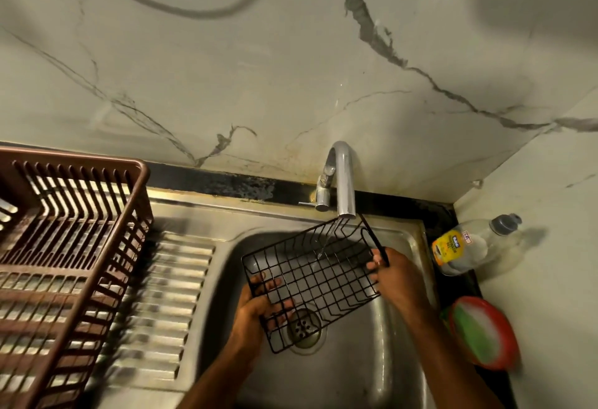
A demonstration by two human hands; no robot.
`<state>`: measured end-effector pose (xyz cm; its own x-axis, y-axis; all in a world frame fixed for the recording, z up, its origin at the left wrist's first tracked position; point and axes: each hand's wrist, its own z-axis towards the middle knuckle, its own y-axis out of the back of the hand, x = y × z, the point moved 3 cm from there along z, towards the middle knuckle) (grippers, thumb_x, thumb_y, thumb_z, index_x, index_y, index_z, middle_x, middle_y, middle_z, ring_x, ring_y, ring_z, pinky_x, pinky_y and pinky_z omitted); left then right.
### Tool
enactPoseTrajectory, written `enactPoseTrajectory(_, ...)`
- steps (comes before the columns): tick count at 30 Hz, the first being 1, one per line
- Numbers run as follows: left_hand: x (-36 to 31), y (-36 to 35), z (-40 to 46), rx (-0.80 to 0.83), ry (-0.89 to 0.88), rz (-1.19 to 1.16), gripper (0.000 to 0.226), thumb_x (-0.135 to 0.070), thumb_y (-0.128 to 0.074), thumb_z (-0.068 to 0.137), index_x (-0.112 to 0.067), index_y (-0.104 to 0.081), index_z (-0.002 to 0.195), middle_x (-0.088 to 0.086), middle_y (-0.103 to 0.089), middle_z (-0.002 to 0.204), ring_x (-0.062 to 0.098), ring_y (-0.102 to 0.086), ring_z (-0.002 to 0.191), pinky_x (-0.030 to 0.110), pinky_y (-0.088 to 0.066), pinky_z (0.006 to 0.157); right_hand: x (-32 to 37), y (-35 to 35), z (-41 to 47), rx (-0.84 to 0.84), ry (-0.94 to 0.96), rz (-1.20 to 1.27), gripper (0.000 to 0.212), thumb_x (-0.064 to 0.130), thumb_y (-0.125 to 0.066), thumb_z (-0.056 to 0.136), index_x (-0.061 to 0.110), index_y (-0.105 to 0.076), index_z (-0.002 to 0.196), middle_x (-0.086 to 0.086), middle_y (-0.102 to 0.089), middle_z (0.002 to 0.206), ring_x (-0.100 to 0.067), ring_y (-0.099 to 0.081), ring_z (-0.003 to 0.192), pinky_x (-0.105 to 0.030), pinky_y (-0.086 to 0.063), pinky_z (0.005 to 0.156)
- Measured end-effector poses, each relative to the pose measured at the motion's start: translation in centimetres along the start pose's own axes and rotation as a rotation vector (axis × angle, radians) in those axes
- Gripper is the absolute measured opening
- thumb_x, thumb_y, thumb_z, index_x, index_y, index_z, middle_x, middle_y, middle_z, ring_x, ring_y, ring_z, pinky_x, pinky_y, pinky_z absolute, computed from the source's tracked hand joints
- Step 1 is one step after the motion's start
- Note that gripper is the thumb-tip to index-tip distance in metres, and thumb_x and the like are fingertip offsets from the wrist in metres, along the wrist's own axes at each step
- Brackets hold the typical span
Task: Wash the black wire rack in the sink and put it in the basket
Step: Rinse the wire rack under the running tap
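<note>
1. Black wire rack (pixel 315 274) is held over the sink (pixel 401 237) basin, tilted, its far edge up under the tap (pixel 343 179) and its near corner low above the drain (pixel 304 327).
2. A thin stream of water (pixel 326 240) falls from the spout onto the far part of the rack. Judged: rinsing is under way, not finished.
3. Left hand (pixel 259 305) is under the rack's near-left part; its fingers (pixel 270 284) show through the grid, spread and supporting from below. Whether the thumb curls over the wire I cannot tell.
4. Right hand (pixel 396 274) is at the rack's right edge; its fingers (pixel 375 263) are curled round the side wire, gripping it.
5. Brown basket (pixel 136 201) stands on the ribbed drainboard (pixel 181 282) at the sink unit's left side, well apart from the rack. The visible part shows no rack in it; a pale item at its far-left edge is too cropped to name.
6. On the dark desk (pixel 443 211) strip at the sink's right edge: a clear soap bottle (pixel 466 247) with a yellow label, lying against the wall, and nearer, a red dish (pixel 485 334) with a green pad in it. Neither is in hand.
7. Progress, as a judgement: rack is in the sink and under water, so washing has begun. No suds are visible on the wire. Left to do: finish the rinse, lift the rack clear, carry it left across the drainboard and set it in the basket.
</note>
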<state>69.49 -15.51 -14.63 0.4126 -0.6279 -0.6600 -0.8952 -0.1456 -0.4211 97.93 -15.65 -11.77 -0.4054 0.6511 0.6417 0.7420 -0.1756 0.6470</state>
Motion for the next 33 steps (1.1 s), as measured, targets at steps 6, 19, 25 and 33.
enactPoseTrajectory(6,-2.0,2.2,-0.6,0.018,0.047,0.266,0.054,-0.060,-0.069,0.079,-0.024,-0.068,0.119,0.004,-0.070,0.123,0.024,-0.061,0.118,0.051,-0.045,0.104,3.0,1.3,2.0,0.032,0.081,0.000,0.020,0.036,-0.052,0.096,0.031,-0.069,0.087,0.000,-0.074,0.077,-0.017,-0.064,0.062,-0.039,-0.051,0.063)
enactPoseTrajectory(19,-4.1,-3.6,2.0,0.271,0.137,0.498,0.059,-0.006,-0.055,0.073,-0.013,-0.055,0.132,0.016,-0.066,0.129,0.040,-0.072,0.105,0.052,-0.056,0.088,10.7,-0.3,0.0,0.304,0.442,-0.447,0.015,0.032,-0.059,0.099,0.030,-0.072,0.092,0.003,-0.074,0.094,-0.023,-0.070,0.089,-0.035,-0.054,0.076)
enactPoseTrajectory(25,-2.3,-4.1,2.1,0.085,0.091,0.411,0.057,0.008,-0.040,0.073,-0.010,-0.056,0.124,0.017,-0.068,0.120,0.045,-0.070,0.101,0.037,-0.055,0.064,11.8,-2.9,-6.2,-0.246,0.792,-0.573,0.027,0.012,-0.068,0.084,0.021,-0.072,0.109,-0.001,-0.068,0.113,-0.022,-0.059,0.111,-0.040,-0.056,0.090)
enactPoseTrajectory(33,-2.4,-5.3,1.4,0.062,0.018,0.408,0.057,0.009,-0.043,0.074,-0.009,-0.058,0.126,0.015,-0.069,0.117,0.043,-0.071,0.100,0.050,-0.058,0.083,11.9,-5.4,-2.7,0.065,0.385,-0.459,0.022,0.010,-0.058,0.094,0.017,-0.072,0.110,-0.002,-0.072,0.108,-0.016,-0.068,0.100,-0.031,-0.056,0.090)
